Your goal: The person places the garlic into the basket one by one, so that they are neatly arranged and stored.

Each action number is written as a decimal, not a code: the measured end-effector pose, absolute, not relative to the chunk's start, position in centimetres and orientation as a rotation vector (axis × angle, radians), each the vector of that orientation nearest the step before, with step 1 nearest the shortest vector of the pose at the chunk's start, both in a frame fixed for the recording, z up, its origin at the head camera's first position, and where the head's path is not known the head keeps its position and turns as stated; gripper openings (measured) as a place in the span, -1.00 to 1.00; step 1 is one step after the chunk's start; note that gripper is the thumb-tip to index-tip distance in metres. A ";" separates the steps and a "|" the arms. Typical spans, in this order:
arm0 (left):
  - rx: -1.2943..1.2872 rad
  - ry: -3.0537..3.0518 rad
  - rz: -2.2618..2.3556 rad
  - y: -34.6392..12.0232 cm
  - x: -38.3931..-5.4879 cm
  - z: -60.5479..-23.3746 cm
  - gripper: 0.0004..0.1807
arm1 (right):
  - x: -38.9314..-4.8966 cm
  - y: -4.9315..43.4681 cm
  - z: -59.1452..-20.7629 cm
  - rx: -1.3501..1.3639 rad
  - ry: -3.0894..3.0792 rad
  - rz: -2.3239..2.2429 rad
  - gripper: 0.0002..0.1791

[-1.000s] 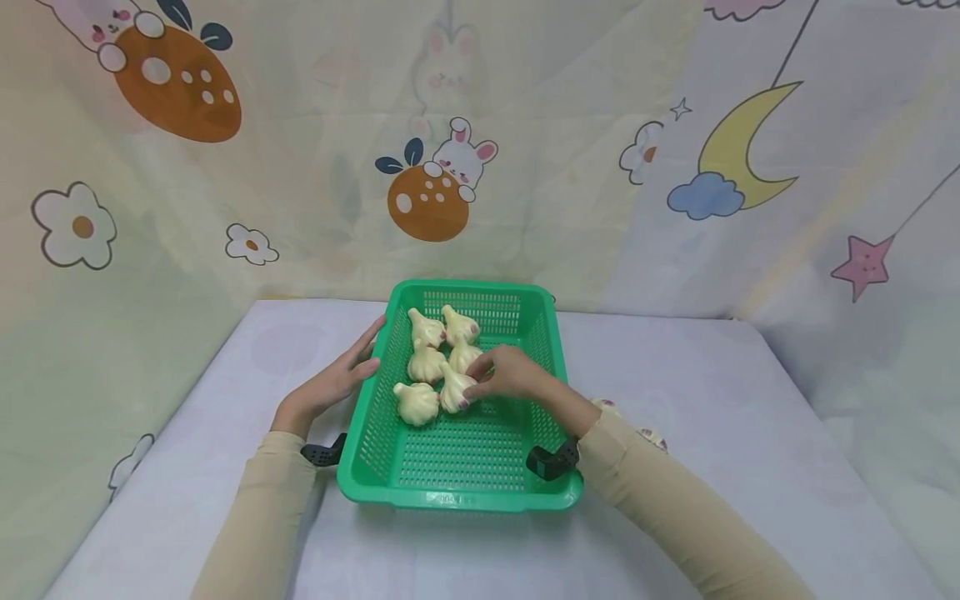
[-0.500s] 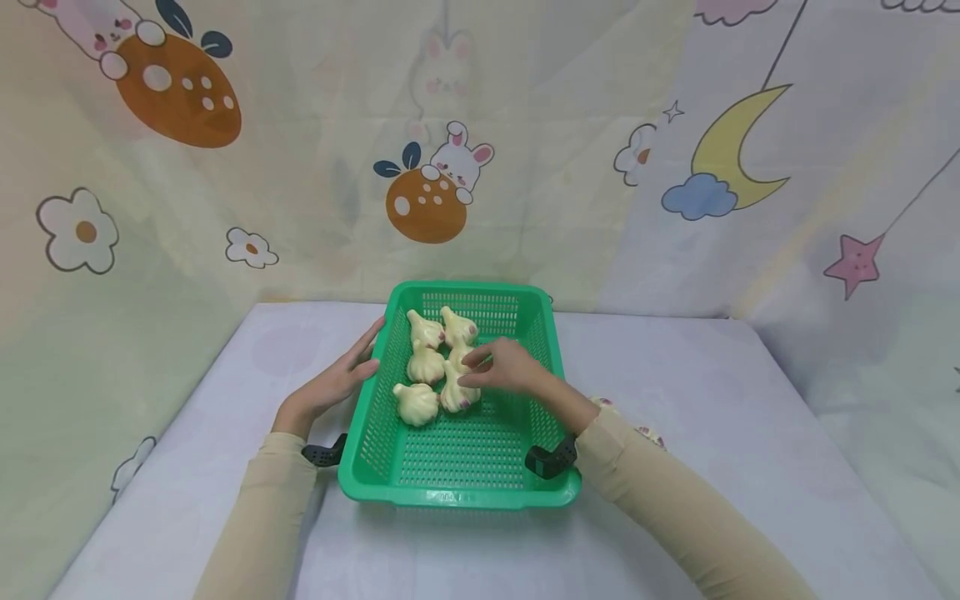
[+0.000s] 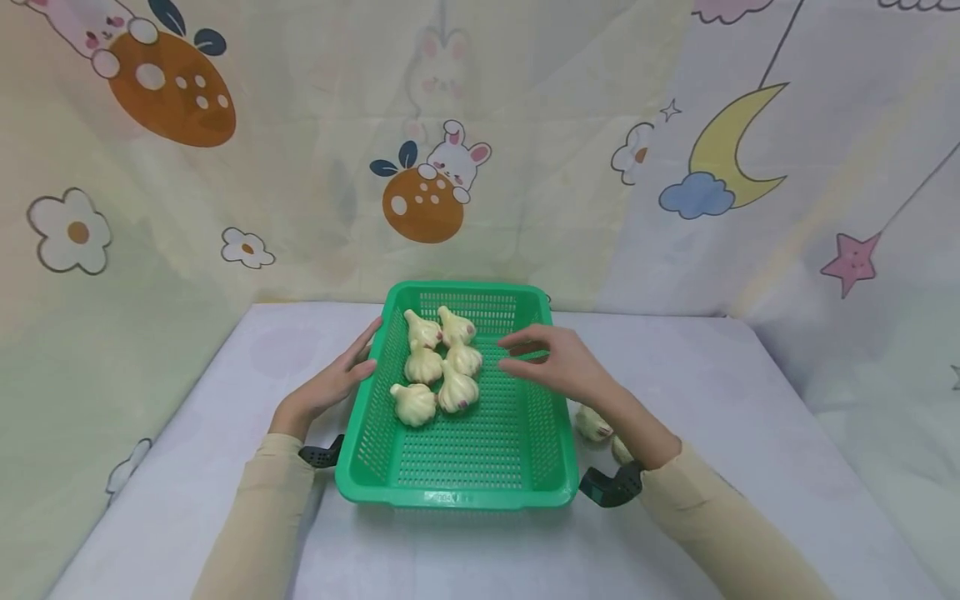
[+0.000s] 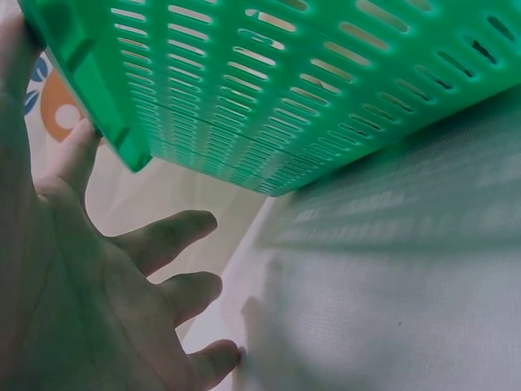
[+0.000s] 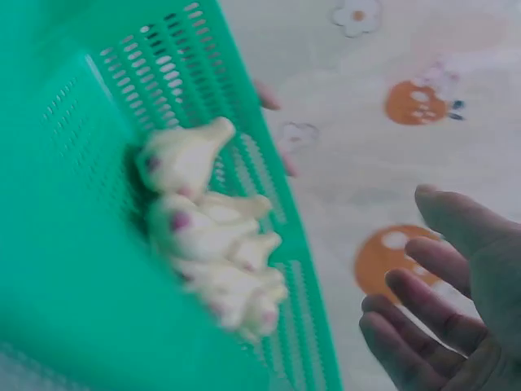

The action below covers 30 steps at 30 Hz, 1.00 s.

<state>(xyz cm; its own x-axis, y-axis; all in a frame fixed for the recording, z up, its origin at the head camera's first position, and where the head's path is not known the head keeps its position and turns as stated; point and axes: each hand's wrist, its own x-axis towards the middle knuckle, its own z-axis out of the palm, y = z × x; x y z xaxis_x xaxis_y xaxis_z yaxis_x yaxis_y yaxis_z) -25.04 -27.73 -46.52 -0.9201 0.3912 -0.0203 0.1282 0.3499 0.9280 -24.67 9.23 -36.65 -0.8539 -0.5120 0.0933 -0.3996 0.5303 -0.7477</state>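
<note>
Several garlic bulbs [image 3: 458, 392] lie in two columns on the left side of a green plastic basket [image 3: 465, 497]. My left hand [image 3: 330, 390] touches the basket's left rim with extended fingers. In the left wrist view, the thumb and a finger of that hand [image 4: 106, 269] meet the rim while the other fingers spread below it. Over the basket's right side my right hand [image 3: 558, 360] hovers with parted, slightly bent fingers and holds nothing. The right wrist view has this hand [image 5: 456, 301] apart from the blurred bulbs [image 5: 216, 228].
Two more garlic bulbs [image 3: 592, 423] lie on the white-covered table [image 3: 697, 392] right of the basket, partly hidden by the right forearm. A cartoon-printed cloth [image 3: 555, 167] hangs behind the table. Each wrist wears a black camera mount [image 3: 611, 485].
My right hand has let go of a garlic bulb in the basket and moved right, toward the basket's right rim. The left hand has stayed at the left rim.
</note>
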 end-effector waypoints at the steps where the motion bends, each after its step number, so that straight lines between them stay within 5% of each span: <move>1: 0.470 2.378 1.598 -27.8 -25.0 -46.5 -0.30 | -24.4 10.0 -36.6 -0.785 2.638 -1.250 -0.58; 16: 0.472 2.377 1.599 -27.6 -25.0 -46.5 -0.32 | -21.9 18.9 -38.1 -0.444 3.223 -1.300 -0.63; 30: 0.502 2.402 1.568 -27.7 -25.1 -46.5 -0.31 | -21.7 21.6 -38.3 -0.078 3.144 -0.924 -0.30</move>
<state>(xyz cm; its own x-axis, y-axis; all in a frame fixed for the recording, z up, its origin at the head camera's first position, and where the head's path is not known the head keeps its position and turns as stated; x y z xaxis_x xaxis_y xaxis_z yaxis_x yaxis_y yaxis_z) -25.09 -27.72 -46.54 -0.9152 0.4030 -0.0040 0.1585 0.3689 0.9158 -21.66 21.58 -38.28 -0.9896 -0.0070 0.1437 -0.0837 0.8407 -0.5350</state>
